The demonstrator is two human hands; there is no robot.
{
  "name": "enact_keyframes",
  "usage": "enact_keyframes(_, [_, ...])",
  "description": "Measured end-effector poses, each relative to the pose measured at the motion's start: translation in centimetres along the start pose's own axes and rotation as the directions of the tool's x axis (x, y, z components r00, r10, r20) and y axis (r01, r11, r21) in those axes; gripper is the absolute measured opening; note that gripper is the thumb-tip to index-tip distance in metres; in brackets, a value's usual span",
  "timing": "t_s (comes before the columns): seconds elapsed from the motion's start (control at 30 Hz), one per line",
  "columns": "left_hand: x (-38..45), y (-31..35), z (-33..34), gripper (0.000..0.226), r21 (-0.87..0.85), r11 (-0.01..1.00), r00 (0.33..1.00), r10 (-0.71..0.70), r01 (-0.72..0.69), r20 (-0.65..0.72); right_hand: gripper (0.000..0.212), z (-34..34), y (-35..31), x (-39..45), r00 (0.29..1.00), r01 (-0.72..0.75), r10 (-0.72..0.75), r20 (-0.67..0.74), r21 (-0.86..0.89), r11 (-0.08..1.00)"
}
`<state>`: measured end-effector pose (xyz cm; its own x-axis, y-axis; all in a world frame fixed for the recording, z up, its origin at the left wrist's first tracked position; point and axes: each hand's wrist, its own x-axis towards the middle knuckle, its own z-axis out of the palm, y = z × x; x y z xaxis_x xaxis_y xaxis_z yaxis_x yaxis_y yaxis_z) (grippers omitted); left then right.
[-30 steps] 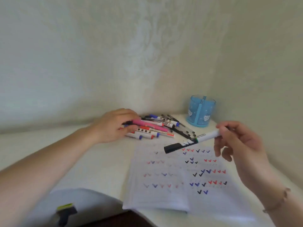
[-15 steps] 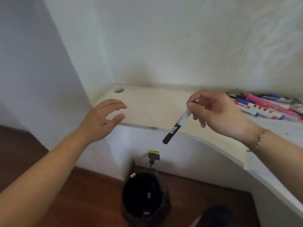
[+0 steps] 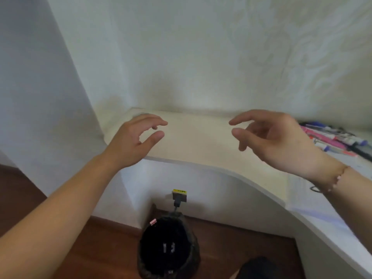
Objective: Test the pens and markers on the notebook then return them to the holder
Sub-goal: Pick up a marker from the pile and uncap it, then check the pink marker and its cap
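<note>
Both hands hover empty over the left end of the white desk (image 3: 201, 137). My left hand (image 3: 132, 141) has loosely curved fingers and holds nothing. My right hand (image 3: 271, 141) is likewise spread and empty. A pile of pens and markers (image 3: 334, 137), pink, blue, red and white, lies on the desk at the far right edge of view. Part of the notebook page (image 3: 302, 190) shows under my right wrist. On the floor below stands a black bin (image 3: 168, 246) with small white pieces inside. The blue holder is out of view.
The desk's curved front edge (image 3: 251, 178) runs from the left wall to the lower right. A small plug with a yellow label (image 3: 179, 195) hangs on the wall under the desk above the bin. Brown wooden floor lies around the bin.
The view swung left from the notebook to the bin. My right hand held a black-capped marker over the bin half a second ago; now it holds nothing and the marker is gone from sight.
</note>
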<state>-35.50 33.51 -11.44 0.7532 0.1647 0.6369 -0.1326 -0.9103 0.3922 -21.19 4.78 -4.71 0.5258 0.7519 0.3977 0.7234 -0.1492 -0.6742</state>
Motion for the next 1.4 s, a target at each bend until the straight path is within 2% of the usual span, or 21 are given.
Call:
enact_keyframes(0.1, [2.8, 3.3, 2.7, 0.037, 0.056, 0.992, 0.991, 0.109, -0.114, 0.082, 0.008, -5.9, 0.7, -1.7, 0.983, 0.000, 0.017, -0.182, 0.093, 0.996])
enact_keyframes(0.2, [5.7, 7.5, 6.2, 0.036, 0.075, 0.958, 0.952, 0.262, -0.276, 0.156, 0.009, -11.6, 3.8, -4.5, 0.916, -0.073, 0.096, -0.390, 0.072, 0.995])
enact_keyframes(0.27, [7.6, 10.6, 8.9, 0.032, 0.001, 0.936, 0.924, 0.347, -0.351, 0.159, 0.009, -14.7, 7.1, -6.7, 0.852, -0.205, 0.208, -0.481, 0.060, 0.977])
enact_keyframes(0.37, [11.0, 14.7, 14.0, 0.028, -0.092, 0.893, 0.877, 0.450, -0.441, 0.168, 0.007, -17.7, 12.5, -9.8, 0.756, -0.462, 0.428, -0.496, 0.060, 0.885])
enact_keyframes(0.43, [13.7, 16.5, 18.2, 0.022, 0.004, 0.849, 0.831, 0.515, -0.528, 0.209, 0.008, -18.4, 15.5, -11.9, 0.697, -0.594, 0.515, -0.498, 0.000, 0.804])
enact_keyframes(0.5, [16.4, 17.7, 22.4, 0.022, 0.112, 0.832, 0.814, 0.490, -0.543, 0.311, 0.010, -18.6, 17.6, -13.7, 0.655, -0.656, 0.522, -0.547, -0.069, 0.751])
enact_keyframes(0.6, [19.8, 19.0, 27.5, 0.035, 0.250, 0.835, 0.815, 0.337, -0.490, 0.472, 0.012, -18.6, 19.2, -15.5, 0.613, -0.698, 0.522, -0.593, -0.097, 0.709])
enact_keyframes(0.67, [21.5, 19.4, 29.4, 0.037, 0.380, 0.772, 0.795, 0.254, -0.510, 0.551, 0.010, -18.6, 19.7, -16.2, 0.600, -0.712, 0.553, -0.578, -0.069, 0.699])
enact_keyframes(0.77, [23.0, 19.1, 30.2, 0.023, 0.439, 0.746, 0.746, 0.115, -0.501, 0.655, 0.010, -18.9, 20.0, -16.6, 0.612, -0.711, 0.569, -0.549, -0.067, 0.700])
enact_keyframes(0.83, [23.7, 18.7, 30.0, 0.022, 0.410, 0.763, 0.723, 0.107, -0.500, 0.683, 0.009, -19.0, 19.9, -16.5, 0.608, -0.717, 0.572, -0.551, -0.072, 0.693])
enact_keyframes(0.9, [24.3, 18.3, 29.4, 0.026, 0.389, 0.780, 0.722, 0.113, -0.491, 0.683, 0.010, -19.3, 19.5, -16.4, 0.605, -0.713, 0.569, -0.557, -0.062, 0.698])
enact_keyframes(0.97, [24.8, 18.0, 28.5, 0.027, 0.361, 0.825, 0.750, 0.111, -0.436, 0.652, 0.008, -19.5, 19.1, -16.2, 0.610, -0.704, 0.562, -0.559, -0.058, 0.708])
enact_keyframes(1.07, [24.3, 19.4, 27.1, 0.024, 0.165, 0.927, 0.822, 0.205, -0.337, 0.531, 0.007, -19.2, 18.4, -16.0, 0.639, -0.675, 0.528, -0.560, -0.080, 0.733])
enact_keyframes(1.17, [21.8, 23.7, 26.9, 0.020, -0.137, 0.921, 0.802, 0.384, -0.364, 0.456, 0.036, -18.6, 17.3, -15.8, 0.704, -0.591, 0.427, -0.568, -0.134, 0.795])
enact_keyframes(1.2, [20.8, 25.3, 27.0, 0.019, -0.216, 0.904, 0.784, 0.428, -0.370, 0.450, 0.044, -18.6, 16.9, -15.6, 0.708, -0.548, 0.413, -0.573, -0.077, 0.833])
enact_keyframes(1.27, [19.2, 27.9, 27.6, 0.015, -0.329, 0.873, 0.746, 0.482, -0.361, 0.459, 0.054, -18.4, 16.2, -15.4, 0.700, -0.374, 0.446, -0.558, 0.245, 0.894])
enact_keyframes(1.3, [18.5, 28.8, 28.1, 0.014, -0.371, 0.854, 0.724, 0.510, -0.364, 0.465, 0.055, -18.3, 16.3, -15.5, 0.705, -0.256, 0.451, -0.547, 0.397, 0.881])
enact_keyframes(1.33, [17.8, 29.3, 28.8, 0.015, -0.390, 0.834, 0.698, 0.545, -0.391, 0.465, 0.052, -18.1, 16.3, -15.6, 0.706, -0.165, 0.450, -0.547, 0.491, 0.855])
enact_keyframes(1.4, [16.4, 29.5, 30.1, 0.031, -0.345, 0.794, 0.656, 0.607, -0.500, 0.448, 0.033, -17.6, 16.2, -15.7, 0.695, -0.111, 0.460, -0.553, 0.549, 0.829])
